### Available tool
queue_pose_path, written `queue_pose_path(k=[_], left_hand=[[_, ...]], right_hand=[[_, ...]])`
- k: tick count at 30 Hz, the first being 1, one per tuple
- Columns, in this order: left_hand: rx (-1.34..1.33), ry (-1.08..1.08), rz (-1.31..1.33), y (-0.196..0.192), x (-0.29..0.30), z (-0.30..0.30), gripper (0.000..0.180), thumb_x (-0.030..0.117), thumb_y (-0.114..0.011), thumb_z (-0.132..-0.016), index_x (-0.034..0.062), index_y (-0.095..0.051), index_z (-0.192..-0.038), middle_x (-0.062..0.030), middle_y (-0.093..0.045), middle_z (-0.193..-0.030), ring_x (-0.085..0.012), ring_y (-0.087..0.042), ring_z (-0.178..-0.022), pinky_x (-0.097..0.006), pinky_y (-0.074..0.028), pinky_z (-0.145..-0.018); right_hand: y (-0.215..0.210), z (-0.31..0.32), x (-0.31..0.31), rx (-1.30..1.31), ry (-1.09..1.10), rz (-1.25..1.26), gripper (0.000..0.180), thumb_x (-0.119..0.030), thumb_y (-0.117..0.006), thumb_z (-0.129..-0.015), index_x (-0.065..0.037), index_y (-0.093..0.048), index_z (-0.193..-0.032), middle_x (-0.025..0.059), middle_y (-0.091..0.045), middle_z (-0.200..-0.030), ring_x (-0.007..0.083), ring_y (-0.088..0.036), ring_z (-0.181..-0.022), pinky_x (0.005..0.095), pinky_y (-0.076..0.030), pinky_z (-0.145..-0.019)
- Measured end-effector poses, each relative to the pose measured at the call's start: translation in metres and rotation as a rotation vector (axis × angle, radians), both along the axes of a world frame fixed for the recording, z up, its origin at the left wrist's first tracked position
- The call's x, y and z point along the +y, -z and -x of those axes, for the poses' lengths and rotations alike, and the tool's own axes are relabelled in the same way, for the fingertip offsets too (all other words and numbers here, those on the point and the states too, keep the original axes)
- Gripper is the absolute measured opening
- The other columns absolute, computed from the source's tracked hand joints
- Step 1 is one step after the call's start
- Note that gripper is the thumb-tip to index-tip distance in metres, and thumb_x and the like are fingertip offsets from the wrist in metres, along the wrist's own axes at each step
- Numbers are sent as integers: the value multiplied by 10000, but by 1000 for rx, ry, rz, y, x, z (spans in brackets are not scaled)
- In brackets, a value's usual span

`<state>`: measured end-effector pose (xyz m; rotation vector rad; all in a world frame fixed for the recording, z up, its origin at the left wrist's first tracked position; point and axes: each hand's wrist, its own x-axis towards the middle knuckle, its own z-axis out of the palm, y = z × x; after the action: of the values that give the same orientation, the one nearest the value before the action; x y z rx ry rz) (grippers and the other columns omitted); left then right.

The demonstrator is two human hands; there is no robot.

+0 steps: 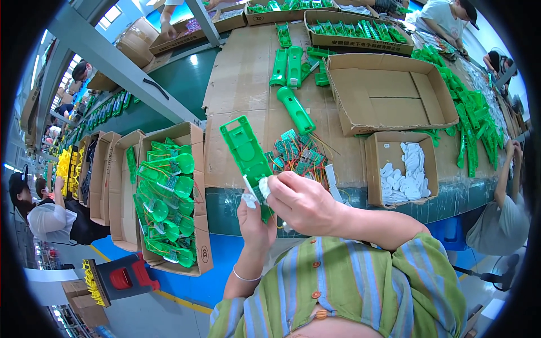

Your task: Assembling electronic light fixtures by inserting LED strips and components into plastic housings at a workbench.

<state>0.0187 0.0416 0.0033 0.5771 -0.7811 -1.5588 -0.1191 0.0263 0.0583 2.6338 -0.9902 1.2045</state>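
My left hand [257,226] is closed around the lower end of a long green plastic housing half [247,147], which is tilted up with its hollow inner side showing. The fingers of my right hand [304,204] are pinched at the housing's lower part, at a small white piece [263,187]; its exact kind is partly hidden by the fingers. Just beyond my hands lies a heap of small green circuit boards [298,152] with red and yellow wires. A white strip-shaped part [331,179] rests beside the heap, near my right hand.
Left stands a carton [202,225] of green housings with boards. To the right, a small carton [372,169] holds white flat parts; behind it sits a shallow cardboard box [389,125]. Loose green shells [294,110] lie ahead, and a green pile [470,115] far right. Other people work around.
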Motion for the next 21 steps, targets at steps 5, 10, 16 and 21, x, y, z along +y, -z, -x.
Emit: queue_pose_path(k=[5, 10, 16, 21], left_hand=[[-49, 25, -101, 6, -3, -3, 393, 278, -444, -923, -10, -442, -1191, -91, -550, -1110, -184, -544, -1021, -303, -447, -863], [-253, 210, 33, -12, -16, -10, 406, 130, -500, -894, -14, -384, -1254, -79, -524, -1137, -154, -525, -1022, -289, -426, -867], [-163, 127, 67, -34, -9, -3, 339, 84, -548, -855, -14, -434, -1158, -76, -550, -1059, -133, -538, -950, -268, -437, -825], [-309, -95, 158, -40, 2, 7, 256, -21, -492, -812, -12, -496, -1068, -46, -560, -972, -74, -516, -856, -221, -425, -761]], right_hand=[[17, 5, -1, 52, 36, -20, 252, -64, -582, -612, 64, -555, -828, 148, -489, -930, 246, -529, -804, 311, -499, -643], [20, 9, 6, -45, -24, -101, 237, -17, -606, -648, 67, -573, -867, 145, -498, -948, 269, -542, -863, 344, -488, -744], [-4, 21, 5, -679, -138, -596, 297, 35, -660, -688, 30, -561, -969, 88, -517, -935, 193, -579, -834, 285, -487, -742], [1, 19, 6, -947, -268, -1074, 265, -7, -659, -756, 34, -515, -975, 55, -558, -912, 120, -581, -883, 264, -492, -783]])
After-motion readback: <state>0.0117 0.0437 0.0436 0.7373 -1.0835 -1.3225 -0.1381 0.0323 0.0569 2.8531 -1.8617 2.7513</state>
